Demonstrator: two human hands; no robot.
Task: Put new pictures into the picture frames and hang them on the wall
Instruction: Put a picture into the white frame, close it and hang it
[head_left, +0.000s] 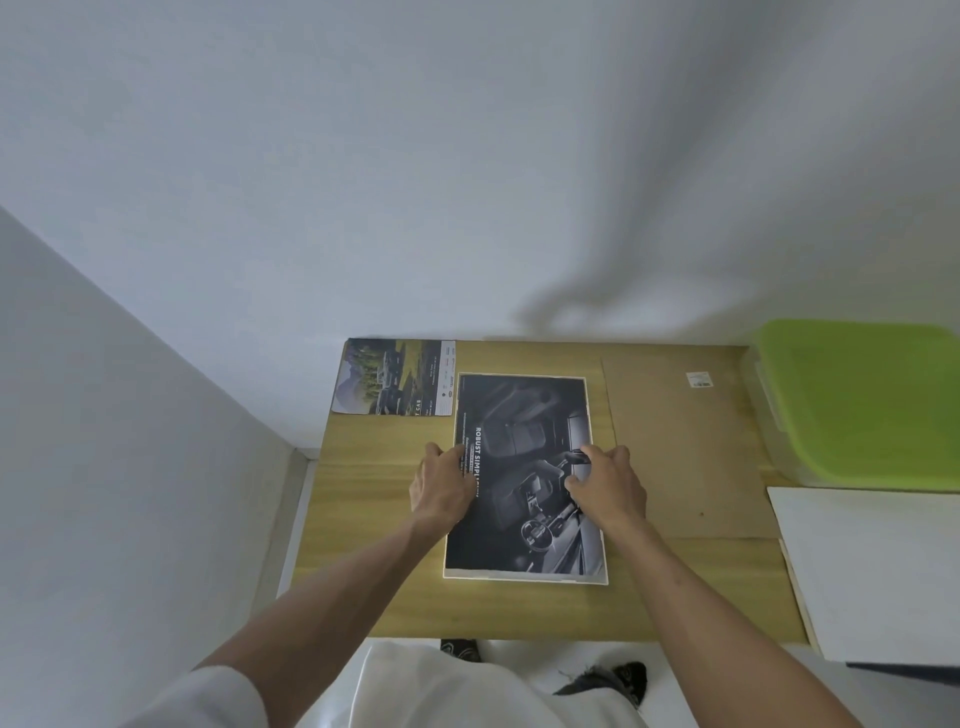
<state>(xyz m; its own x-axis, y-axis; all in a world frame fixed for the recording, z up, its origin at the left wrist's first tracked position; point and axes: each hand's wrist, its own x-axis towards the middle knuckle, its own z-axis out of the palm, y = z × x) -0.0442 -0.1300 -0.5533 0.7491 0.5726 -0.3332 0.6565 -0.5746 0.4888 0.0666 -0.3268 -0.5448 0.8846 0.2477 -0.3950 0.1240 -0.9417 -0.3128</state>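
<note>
Wooden table (363, 519) pushed into a corner of white walls (156, 364). Far-left corner of the table: landscape picture (395, 378) lying flat, colour print with a white text strip on its right edge, just beside the top-left corner of the dark picture. Left hand (441, 486) rests on the left edge of the dark picture (524, 421), fingers bent and pressing down, not closed around anything. Dark picture is a black-and-white print with white lettering, lying flat in the white picture frame (524, 578); only a thin frame border shows round it. Right hand (605, 486) rests on the right side of the same picture, fingers curled, pressing; whether it pinches the edge, cannot tell. Right of the frame, touching or nearly so: brown backing board (685, 457) flat on the table, small white label near its far corner. Far right: green-lidded plastic box (857, 400), and nearer, a white board (872, 571) overhanging the table's right edge. Both well clear of the hands.
</note>
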